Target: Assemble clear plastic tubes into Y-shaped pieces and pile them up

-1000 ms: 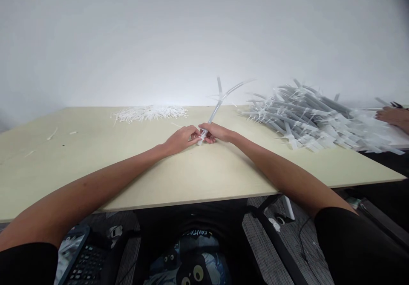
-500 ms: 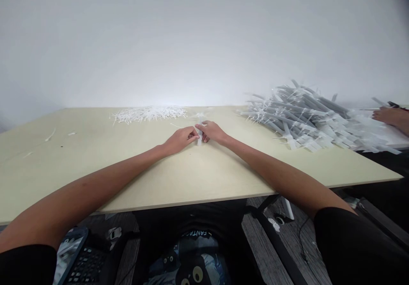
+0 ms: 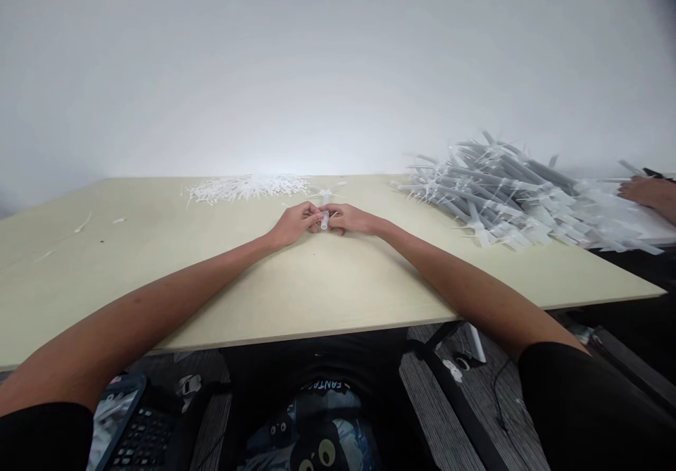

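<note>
1. Head view: left hand [image 3: 294, 224] pinched nearly closed on tube [image 3: 324, 223], left side, near its open end.
2. Right hand [image 3: 353, 219], fingers curled in on the other side; probably a two-sided grip for steadiness.
3. Tube between hands, above table [image 3: 317, 288], open end toward wearer, likely for a clear look; table contact: can't tell.
4. Ties [image 3: 248, 187] heaped beyond left hand, bundles [image 3: 491, 193] piled right; seemingly sorted by kind, leaving working room between.

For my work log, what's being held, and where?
Both hands pinch a translucent tube near its end closest to the wearer.
</note>
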Motion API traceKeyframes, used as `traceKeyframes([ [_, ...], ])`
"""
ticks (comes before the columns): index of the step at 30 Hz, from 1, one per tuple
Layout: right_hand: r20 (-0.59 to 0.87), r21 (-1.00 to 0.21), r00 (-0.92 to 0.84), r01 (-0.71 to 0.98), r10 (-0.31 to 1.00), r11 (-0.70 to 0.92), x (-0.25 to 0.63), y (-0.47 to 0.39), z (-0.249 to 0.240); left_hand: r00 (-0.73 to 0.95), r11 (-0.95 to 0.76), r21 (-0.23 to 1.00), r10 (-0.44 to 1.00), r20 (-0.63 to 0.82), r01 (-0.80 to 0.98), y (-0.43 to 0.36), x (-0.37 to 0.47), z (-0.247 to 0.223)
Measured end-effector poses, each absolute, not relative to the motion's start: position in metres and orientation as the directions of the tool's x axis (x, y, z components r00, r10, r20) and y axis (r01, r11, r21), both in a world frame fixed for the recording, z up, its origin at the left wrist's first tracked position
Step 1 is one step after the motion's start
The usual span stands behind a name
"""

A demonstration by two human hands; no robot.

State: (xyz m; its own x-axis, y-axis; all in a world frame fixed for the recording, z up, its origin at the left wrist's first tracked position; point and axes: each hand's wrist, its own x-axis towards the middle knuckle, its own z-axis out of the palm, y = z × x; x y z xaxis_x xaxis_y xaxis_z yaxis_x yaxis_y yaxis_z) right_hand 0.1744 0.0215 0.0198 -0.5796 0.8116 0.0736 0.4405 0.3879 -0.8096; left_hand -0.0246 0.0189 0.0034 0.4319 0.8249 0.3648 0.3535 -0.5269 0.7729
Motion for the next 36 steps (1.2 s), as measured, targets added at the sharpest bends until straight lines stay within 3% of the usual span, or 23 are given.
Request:
traceKeyframes([
  [8, 0.150, -0.797, -0.575, 0.410, 0.804, 0.443, 0.170, 0.022, 0.015, 0.431, -0.522, 0.815, 0.814, 0.389, 0.252, 0.017, -0.024, 0.004],
  [18, 0.377, -0.612, -0.499, 0.498, 0.780, 0.614, 0.163, 0.020, 0.006, 0.433, -0.526, 0.821, 0.808, 0.399, 0.224, 0.019, -0.024, 0.002],
  [36, 0.400, -0.603, -0.508, 0.480, 0.763, 0.637, 0.164, 0.025, 0.000, 0.429, -0.516, 0.829, 0.813, 0.395, 0.214, 0.023, -0.023, -0.001],
])
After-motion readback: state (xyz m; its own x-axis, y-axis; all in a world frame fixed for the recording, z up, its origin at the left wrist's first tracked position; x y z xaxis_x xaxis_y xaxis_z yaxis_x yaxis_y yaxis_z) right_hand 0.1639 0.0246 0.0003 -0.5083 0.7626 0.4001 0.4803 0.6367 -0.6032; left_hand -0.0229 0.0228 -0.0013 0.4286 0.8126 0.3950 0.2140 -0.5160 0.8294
